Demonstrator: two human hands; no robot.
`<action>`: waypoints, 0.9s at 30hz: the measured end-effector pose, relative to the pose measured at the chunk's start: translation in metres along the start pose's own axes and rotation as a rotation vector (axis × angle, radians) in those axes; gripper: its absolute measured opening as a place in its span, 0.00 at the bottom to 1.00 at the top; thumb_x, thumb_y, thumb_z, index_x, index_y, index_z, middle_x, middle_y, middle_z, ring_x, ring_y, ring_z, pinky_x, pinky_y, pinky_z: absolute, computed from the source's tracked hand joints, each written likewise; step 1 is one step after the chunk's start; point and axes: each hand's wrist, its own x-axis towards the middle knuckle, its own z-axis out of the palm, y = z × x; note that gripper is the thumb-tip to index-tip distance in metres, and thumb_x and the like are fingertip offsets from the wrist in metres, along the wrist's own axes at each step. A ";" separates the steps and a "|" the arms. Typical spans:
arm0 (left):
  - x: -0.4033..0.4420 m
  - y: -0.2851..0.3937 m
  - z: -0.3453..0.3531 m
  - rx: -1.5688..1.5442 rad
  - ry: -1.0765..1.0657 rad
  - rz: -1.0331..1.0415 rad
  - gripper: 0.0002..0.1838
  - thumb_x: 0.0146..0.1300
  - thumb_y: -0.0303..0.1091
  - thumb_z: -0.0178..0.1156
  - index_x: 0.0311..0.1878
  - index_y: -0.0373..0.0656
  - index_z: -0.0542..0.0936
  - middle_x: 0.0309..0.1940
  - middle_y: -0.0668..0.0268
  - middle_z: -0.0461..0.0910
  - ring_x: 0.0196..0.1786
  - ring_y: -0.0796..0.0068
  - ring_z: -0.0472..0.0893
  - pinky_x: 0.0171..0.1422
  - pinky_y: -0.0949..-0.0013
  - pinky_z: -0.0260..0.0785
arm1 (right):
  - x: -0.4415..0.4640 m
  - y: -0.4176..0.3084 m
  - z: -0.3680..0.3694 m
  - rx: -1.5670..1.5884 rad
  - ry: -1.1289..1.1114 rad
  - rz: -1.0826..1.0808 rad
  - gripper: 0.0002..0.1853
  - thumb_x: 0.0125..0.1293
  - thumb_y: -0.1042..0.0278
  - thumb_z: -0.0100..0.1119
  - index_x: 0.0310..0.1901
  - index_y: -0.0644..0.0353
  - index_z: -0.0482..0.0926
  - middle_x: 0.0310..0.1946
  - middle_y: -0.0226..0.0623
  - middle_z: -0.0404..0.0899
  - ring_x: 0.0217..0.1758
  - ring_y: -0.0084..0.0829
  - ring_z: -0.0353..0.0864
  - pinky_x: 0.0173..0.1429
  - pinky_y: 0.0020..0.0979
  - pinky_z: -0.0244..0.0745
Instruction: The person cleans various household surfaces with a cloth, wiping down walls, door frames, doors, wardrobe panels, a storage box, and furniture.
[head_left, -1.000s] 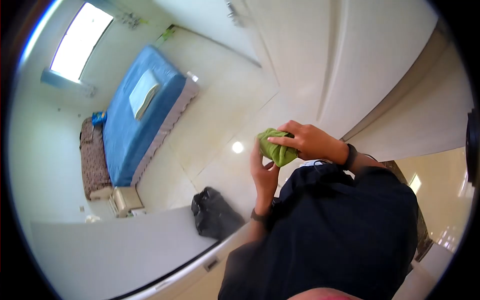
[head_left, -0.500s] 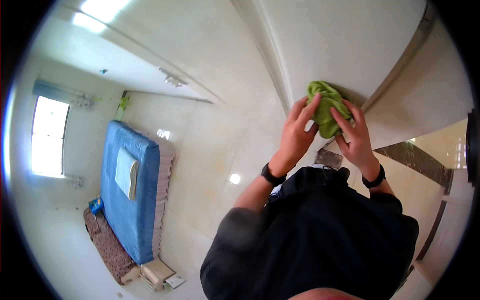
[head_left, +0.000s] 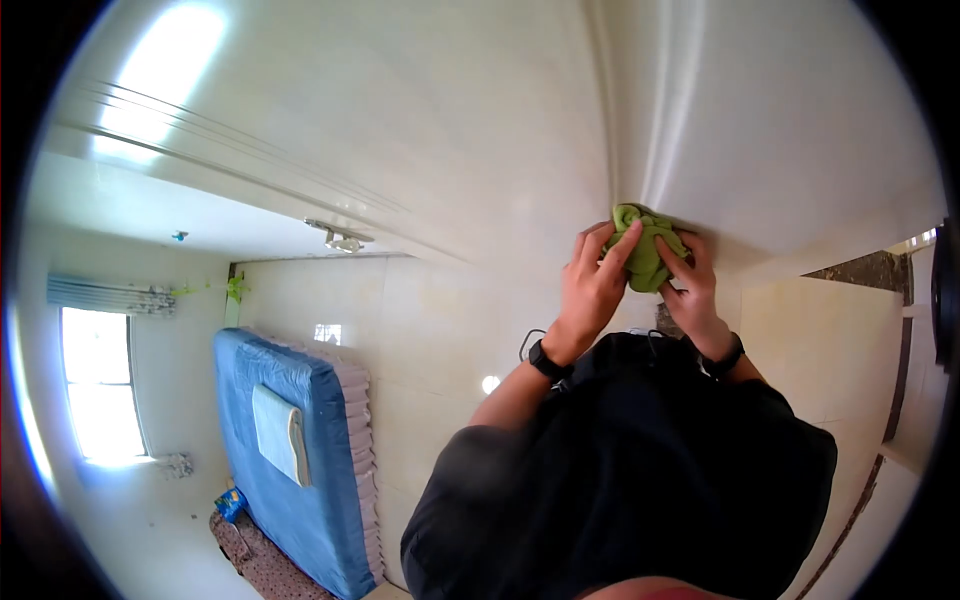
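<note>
A crumpled green cloth (head_left: pixel 642 250) lies between my two hands, close against the pale door surface (head_left: pixel 560 130). My left hand (head_left: pixel 594 285) grips its left side, with the fingertips on top of the cloth. On the other side my right hand (head_left: pixel 692 290) has its fingers closed on the cloth's right edge. Each wrist wears a black band. Whether the cloth touches the door is hard to tell.
At the lower left stands a bed (head_left: pixel 300 460) with a blue cover and a folded light towel (head_left: pixel 280 434). A door handle (head_left: pixel 340 236) sticks out at the left. A window (head_left: pixel 103 385) is on the far left wall.
The view has turned, and the door now fills the upper part. Both hands have brought the cloth from in front of my body to the door. The black bag has left the view.
</note>
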 end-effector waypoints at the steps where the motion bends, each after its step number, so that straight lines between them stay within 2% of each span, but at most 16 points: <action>1: 0.000 -0.013 -0.011 0.010 -0.007 0.022 0.37 0.42 0.14 0.63 0.61 0.50 0.79 0.47 0.62 0.77 0.49 0.58 0.80 0.37 0.62 0.78 | 0.005 -0.005 0.017 -0.007 0.033 -0.025 0.35 0.41 0.87 0.70 0.57 0.57 0.81 0.54 0.47 0.73 0.53 0.47 0.78 0.51 0.38 0.79; 6: 0.004 -0.045 -0.058 0.031 0.132 0.092 0.37 0.42 0.11 0.61 0.60 0.47 0.79 0.48 0.59 0.78 0.48 0.56 0.81 0.41 0.62 0.78 | 0.034 -0.041 0.067 -0.022 0.103 -0.145 0.33 0.40 0.86 0.72 0.54 0.56 0.83 0.52 0.48 0.73 0.52 0.48 0.78 0.52 0.39 0.79; 10: 0.030 -0.056 -0.086 -0.002 0.245 0.215 0.35 0.44 0.08 0.61 0.59 0.46 0.79 0.48 0.57 0.79 0.49 0.53 0.80 0.47 0.59 0.76 | 0.058 -0.068 0.094 0.007 0.266 -0.201 0.32 0.38 0.84 0.73 0.52 0.57 0.84 0.52 0.49 0.74 0.52 0.47 0.78 0.52 0.38 0.78; 11: 0.034 -0.059 -0.089 -0.046 0.237 0.225 0.33 0.47 0.09 0.62 0.59 0.46 0.79 0.48 0.56 0.78 0.49 0.52 0.80 0.49 0.58 0.75 | 0.064 -0.073 0.097 0.017 0.312 -0.210 0.31 0.39 0.84 0.74 0.51 0.57 0.85 0.52 0.50 0.74 0.52 0.48 0.78 0.53 0.38 0.77; 17: 0.071 -0.053 -0.082 -0.262 0.152 0.441 0.30 0.46 0.13 0.64 0.55 0.49 0.82 0.48 0.60 0.77 0.48 0.55 0.78 0.48 0.62 0.74 | 0.062 -0.077 0.083 -0.088 0.519 -0.207 0.25 0.46 0.81 0.74 0.51 0.65 0.82 0.53 0.54 0.74 0.51 0.49 0.78 0.53 0.38 0.76; 21: 0.077 -0.040 -0.062 -0.358 0.062 0.521 0.32 0.41 0.15 0.65 0.54 0.51 0.83 0.50 0.63 0.77 0.50 0.58 0.76 0.52 0.63 0.71 | 0.048 -0.069 0.060 -0.201 0.548 -0.131 0.27 0.48 0.79 0.74 0.52 0.70 0.79 0.52 0.55 0.75 0.50 0.49 0.79 0.52 0.39 0.76; 24: 0.071 -0.040 -0.049 -0.372 0.035 0.526 0.33 0.41 0.15 0.65 0.55 0.52 0.83 0.50 0.64 0.77 0.50 0.60 0.75 0.53 0.65 0.69 | 0.040 -0.063 0.051 -0.235 0.540 -0.100 0.26 0.47 0.78 0.74 0.52 0.68 0.80 0.50 0.53 0.76 0.50 0.49 0.79 0.52 0.39 0.76; 27: 0.055 -0.045 -0.034 -0.372 0.053 0.496 0.33 0.42 0.16 0.65 0.55 0.52 0.83 0.49 0.64 0.77 0.50 0.61 0.75 0.52 0.64 0.69 | 0.029 -0.058 0.042 -0.242 0.436 -0.061 0.27 0.45 0.78 0.74 0.52 0.66 0.81 0.50 0.51 0.77 0.50 0.48 0.79 0.53 0.39 0.77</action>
